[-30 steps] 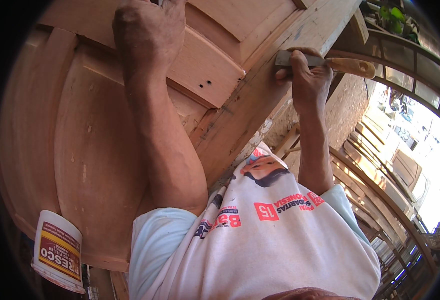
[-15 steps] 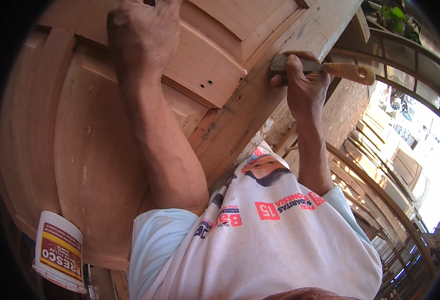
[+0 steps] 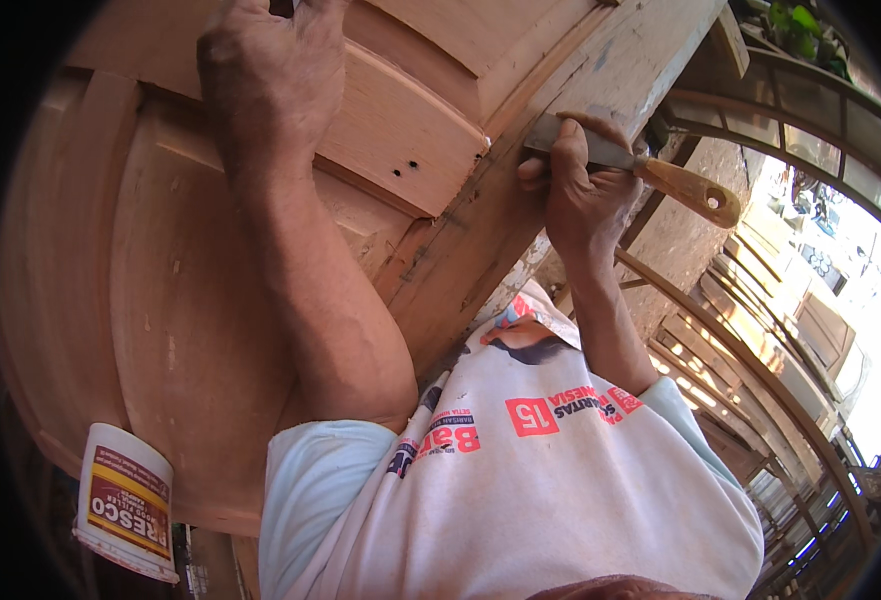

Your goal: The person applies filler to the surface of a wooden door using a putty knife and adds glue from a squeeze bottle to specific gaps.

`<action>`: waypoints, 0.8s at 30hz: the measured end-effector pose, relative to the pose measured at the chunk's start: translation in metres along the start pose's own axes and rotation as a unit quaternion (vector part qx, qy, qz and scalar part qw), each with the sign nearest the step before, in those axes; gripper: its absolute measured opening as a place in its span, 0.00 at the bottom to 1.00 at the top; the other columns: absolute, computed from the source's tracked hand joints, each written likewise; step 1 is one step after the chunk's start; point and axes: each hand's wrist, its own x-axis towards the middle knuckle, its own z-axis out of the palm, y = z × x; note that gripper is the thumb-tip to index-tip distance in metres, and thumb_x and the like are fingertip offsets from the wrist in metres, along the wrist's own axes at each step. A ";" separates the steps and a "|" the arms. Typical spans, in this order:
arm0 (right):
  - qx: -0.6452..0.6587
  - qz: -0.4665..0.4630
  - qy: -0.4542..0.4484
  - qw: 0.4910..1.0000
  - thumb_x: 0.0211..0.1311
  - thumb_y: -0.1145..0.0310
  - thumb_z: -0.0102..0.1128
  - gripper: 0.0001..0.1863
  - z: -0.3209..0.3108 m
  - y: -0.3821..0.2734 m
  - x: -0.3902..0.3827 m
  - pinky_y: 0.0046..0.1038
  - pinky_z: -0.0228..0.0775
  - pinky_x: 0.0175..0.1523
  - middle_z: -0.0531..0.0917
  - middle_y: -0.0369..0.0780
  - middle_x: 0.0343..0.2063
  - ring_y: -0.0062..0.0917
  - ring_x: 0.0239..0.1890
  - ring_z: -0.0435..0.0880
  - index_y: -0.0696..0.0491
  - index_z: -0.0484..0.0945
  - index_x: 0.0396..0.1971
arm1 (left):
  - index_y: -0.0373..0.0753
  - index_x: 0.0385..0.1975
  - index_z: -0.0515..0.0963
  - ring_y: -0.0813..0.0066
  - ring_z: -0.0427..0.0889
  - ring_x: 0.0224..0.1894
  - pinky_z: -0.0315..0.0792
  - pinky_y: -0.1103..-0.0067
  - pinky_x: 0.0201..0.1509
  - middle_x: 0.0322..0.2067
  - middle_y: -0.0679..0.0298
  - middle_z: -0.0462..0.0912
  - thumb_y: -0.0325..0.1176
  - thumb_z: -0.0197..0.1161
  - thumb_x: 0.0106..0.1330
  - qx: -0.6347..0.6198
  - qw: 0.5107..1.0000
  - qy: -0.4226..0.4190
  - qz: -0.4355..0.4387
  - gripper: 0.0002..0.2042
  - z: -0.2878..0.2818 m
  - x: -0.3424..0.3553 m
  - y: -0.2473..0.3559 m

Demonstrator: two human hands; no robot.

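My left hand (image 3: 270, 90) is closed at the upper edge of the view over the wooden panelled door (image 3: 180, 330), gripping something mostly cut off by the frame. My right hand (image 3: 588, 200) holds a putty knife (image 3: 690, 188) with a wooden handle, its metal blade lying beside the door's long edge board (image 3: 490, 230). Between my hands, a raised wooden strip (image 3: 400, 120) shows small dark holes and a rough, pale end. My forearms rise from the lower edge, the left one lying across the door's face.
A white tub (image 3: 120, 510) with a yellow and maroon label sits at the lower left of the door. On the right are a curved framed structure (image 3: 790, 105), stacked boards and door panels (image 3: 815, 330), and bright daylight. Green leaves (image 3: 795, 25) show at top right.
My right hand and the putty knife have moved left and down, the handle tilting lower. My left hand has shifted slightly left, still closed.
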 end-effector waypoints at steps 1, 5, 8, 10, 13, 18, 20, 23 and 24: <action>-0.003 0.000 0.001 1.000 0.76 0.70 0.55 0.11 0.000 0.000 -0.001 0.21 0.80 0.29 0.83 0.40 0.23 0.20 0.24 0.86 0.63 0.76 0.47 | 0.35 0.33 0.80 0.83 0.71 0.28 0.67 0.78 0.33 0.22 0.71 0.74 0.47 0.70 0.71 0.004 1.000 0.002 0.000 0.18 0.000 0.000 0.000; 0.005 -0.069 -0.031 0.997 0.77 0.68 0.56 0.12 -0.002 0.009 -0.004 0.21 0.80 0.30 0.84 0.41 0.27 0.20 0.26 0.87 0.63 0.75 0.48 | 0.34 0.37 0.82 0.83 0.73 0.30 0.70 0.79 0.35 0.24 0.71 0.77 0.45 0.70 0.71 -0.005 1.000 0.025 -0.008 0.17 0.006 -0.004 0.002; 0.029 -0.102 -0.043 0.993 0.78 0.68 0.56 0.13 -0.007 0.014 -0.001 0.21 0.80 0.31 0.85 0.41 0.28 0.21 0.27 0.88 0.63 0.75 0.50 | 0.33 0.39 0.83 0.84 0.74 0.31 0.71 0.79 0.37 0.26 0.71 0.78 0.44 0.70 0.72 -0.025 0.999 0.015 -0.016 0.16 0.004 -0.003 0.001; 0.079 -0.058 0.001 0.995 0.78 0.67 0.56 0.13 -0.010 0.011 0.003 0.21 0.80 0.31 0.85 0.42 0.28 0.22 0.27 0.88 0.63 0.75 0.50 | 0.33 0.40 0.83 0.84 0.75 0.32 0.71 0.79 0.38 0.26 0.71 0.79 0.43 0.70 0.72 -0.003 0.999 0.039 -0.006 0.16 0.009 -0.006 0.003; 0.038 -0.044 -0.002 0.998 0.78 0.67 0.56 0.14 -0.015 0.005 0.015 0.21 0.80 0.30 0.86 0.43 0.27 0.23 0.27 0.88 0.64 0.76 0.50 | 0.33 0.39 0.82 0.84 0.75 0.32 0.71 0.80 0.37 0.26 0.71 0.78 0.43 0.70 0.72 -0.030 0.999 0.036 -0.007 0.16 0.009 -0.007 0.006; 0.035 -0.031 0.014 0.999 0.77 0.67 0.57 0.15 -0.013 0.002 0.025 0.21 0.80 0.28 0.86 0.45 0.27 0.23 0.25 0.88 0.66 0.76 0.48 | 0.34 0.39 0.82 0.85 0.75 0.31 0.70 0.81 0.36 0.25 0.72 0.78 0.42 0.70 0.72 -0.008 1.000 0.001 -0.001 0.15 0.001 -0.004 0.003; 0.042 -0.037 0.018 0.998 0.77 0.67 0.57 0.15 -0.013 0.003 0.027 0.22 0.80 0.27 0.86 0.45 0.27 0.24 0.24 0.88 0.66 0.76 0.47 | 0.34 0.39 0.83 0.85 0.74 0.31 0.70 0.81 0.36 0.25 0.73 0.78 0.41 0.70 0.71 -0.022 1.000 0.005 0.004 0.14 0.002 -0.003 0.000; 0.050 -0.039 0.017 0.998 0.76 0.68 0.57 0.14 -0.013 0.002 0.030 0.22 0.81 0.27 0.85 0.46 0.26 0.25 0.24 0.88 0.67 0.77 0.46 | 0.34 0.39 0.83 0.86 0.74 0.31 0.70 0.82 0.36 0.25 0.73 0.78 0.41 0.70 0.71 -0.028 0.999 0.035 0.005 0.14 0.009 -0.005 -0.002; 0.047 -0.039 0.018 0.998 0.76 0.68 0.57 0.14 -0.013 0.002 0.030 0.22 0.81 0.26 0.85 0.46 0.26 0.25 0.24 0.88 0.67 0.77 0.46 | 0.34 0.39 0.83 0.86 0.74 0.30 0.70 0.82 0.35 0.25 0.73 0.78 0.41 0.70 0.71 -0.032 0.999 0.037 0.006 0.14 0.010 -0.005 -0.003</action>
